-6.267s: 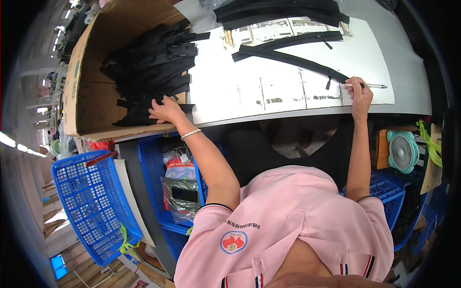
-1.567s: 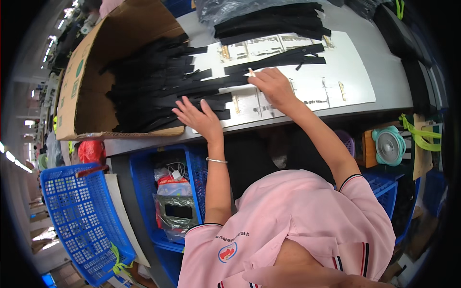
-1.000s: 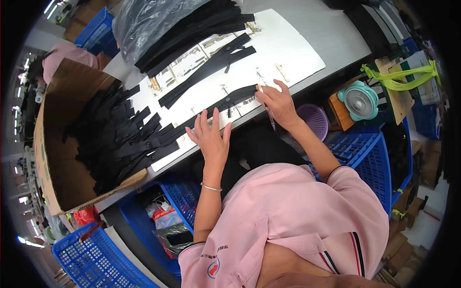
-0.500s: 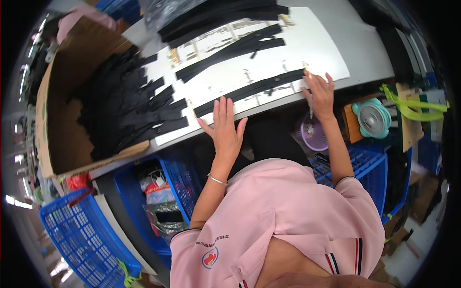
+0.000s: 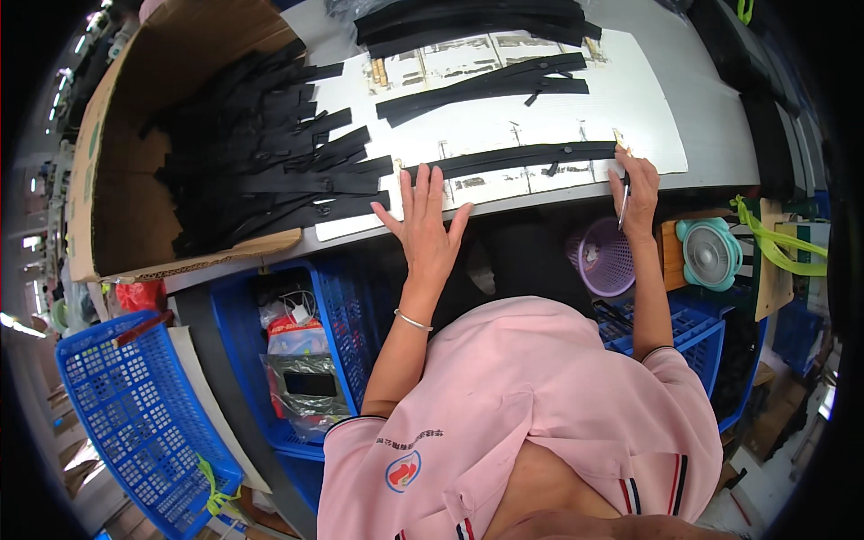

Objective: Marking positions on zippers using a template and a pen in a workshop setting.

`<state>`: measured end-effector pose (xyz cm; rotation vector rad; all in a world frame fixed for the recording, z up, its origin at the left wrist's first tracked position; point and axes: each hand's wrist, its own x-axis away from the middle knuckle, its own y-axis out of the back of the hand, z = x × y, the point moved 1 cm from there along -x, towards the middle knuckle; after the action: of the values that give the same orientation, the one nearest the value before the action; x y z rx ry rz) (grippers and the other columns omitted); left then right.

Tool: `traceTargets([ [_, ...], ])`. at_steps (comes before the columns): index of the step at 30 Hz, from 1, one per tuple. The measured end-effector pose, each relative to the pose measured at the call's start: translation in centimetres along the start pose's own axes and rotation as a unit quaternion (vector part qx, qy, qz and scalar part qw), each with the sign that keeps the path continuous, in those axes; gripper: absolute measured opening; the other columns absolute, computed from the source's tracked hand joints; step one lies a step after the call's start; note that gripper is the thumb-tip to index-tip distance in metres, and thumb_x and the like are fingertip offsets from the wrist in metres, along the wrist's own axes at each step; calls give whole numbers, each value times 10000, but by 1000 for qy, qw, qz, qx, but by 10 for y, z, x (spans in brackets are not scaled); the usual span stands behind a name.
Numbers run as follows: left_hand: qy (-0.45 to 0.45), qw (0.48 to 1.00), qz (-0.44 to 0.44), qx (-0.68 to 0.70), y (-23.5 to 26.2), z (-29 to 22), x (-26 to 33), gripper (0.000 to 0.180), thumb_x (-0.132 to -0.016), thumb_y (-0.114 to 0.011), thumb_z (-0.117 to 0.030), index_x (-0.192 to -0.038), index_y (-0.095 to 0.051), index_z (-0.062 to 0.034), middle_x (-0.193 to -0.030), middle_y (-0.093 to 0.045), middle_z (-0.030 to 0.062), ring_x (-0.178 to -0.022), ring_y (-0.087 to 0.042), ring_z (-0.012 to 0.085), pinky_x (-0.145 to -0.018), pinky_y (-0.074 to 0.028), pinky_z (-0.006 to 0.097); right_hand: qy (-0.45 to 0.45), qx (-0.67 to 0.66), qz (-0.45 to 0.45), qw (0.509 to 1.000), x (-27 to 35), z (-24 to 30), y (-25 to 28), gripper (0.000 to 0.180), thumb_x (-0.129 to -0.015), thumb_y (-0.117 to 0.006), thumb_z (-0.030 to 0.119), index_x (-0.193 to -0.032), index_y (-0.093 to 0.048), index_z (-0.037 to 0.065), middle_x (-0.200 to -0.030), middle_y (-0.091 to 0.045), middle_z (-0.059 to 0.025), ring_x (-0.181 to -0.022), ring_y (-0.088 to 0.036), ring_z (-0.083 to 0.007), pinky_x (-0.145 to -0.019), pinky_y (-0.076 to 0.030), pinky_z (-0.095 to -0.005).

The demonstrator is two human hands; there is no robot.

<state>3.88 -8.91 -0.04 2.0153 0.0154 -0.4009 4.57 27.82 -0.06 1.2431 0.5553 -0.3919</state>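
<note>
A black zipper [image 5: 513, 160] lies lengthwise along the near side of a marked white board [image 5: 486, 115], its slider and pull toward the right. My left hand [image 5: 427, 225] rests with fingers spread, fingertips on the zipper's left end. At the zipper's right end is my right hand [image 5: 639, 200], fingers bent, with a slim silver pen-like tool [image 5: 624, 209] held in it and pointing down toward me. Its exact kind is too small to tell. Farther back on the board, two black zippers [image 5: 486, 85] cross, and a thicker bundle of zippers [image 5: 468, 25] lies behind them.
On the left, a cardboard box [image 5: 112, 211] lies open with many black zippers [image 5: 261, 171] spilling onto the board. Below the table edge stand a blue crate [image 5: 337, 360] holding bags, a purple basket [image 5: 612, 261] and a turquoise fan [image 5: 708, 252]. Another blue basket [image 5: 135, 414] is lower left.
The whole view has shifted, so the table sits farther right. My left hand still lies on the zipper's left end; my right fingers, spread before, have drawn together at its right end.
</note>
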Motion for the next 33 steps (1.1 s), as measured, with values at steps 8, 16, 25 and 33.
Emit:
traceTargets([
  [8,1,1000,-26,10,-3,7,2,702,-913,-739,-460,-1464,-539,-74,-1539,-503,93,-1516,-326,316,-1188,-37,670,-149,-224,51,962,-46,88,0,269,-1048,-569,184,-1266,-669,62,-1224,-710,-100,-1154,-645,-228,-1059,-451,-362],
  [16,1,999,-30,27,0,5,-1,698,-894,-756,-448,-1449,-553,-77,-1542,-496,80,-1505,-341,307,-1196,-67,652,-224,-521,171,806,-77,190,-71,208,-1025,-630,164,-1051,-738,-11,-938,-721,-27,-777,-613,-76,-695,-481,-223],
  [25,-2,999,-39,10,-2,6,1,707,-892,-746,-466,-1454,-551,-83,-1532,-503,76,-1503,-341,304,-1199,-62,655,-139,-442,174,869,-68,196,-106,252,-1022,-630,158,-961,-710,-73,-935,-733,-42,-690,-608,-75,-640,-486,-235],
  [33,-9,999,-47,7,-5,5,0,710,-887,-748,-472,-1450,-556,-84,-1528,-506,76,-1501,-344,305,-1197,-61,657,-85,-384,153,906,-64,191,-117,248,-998,-651,166,-906,-710,-56,-962,-753,-49,-666,-658,-159,-606,-493,-279],
])
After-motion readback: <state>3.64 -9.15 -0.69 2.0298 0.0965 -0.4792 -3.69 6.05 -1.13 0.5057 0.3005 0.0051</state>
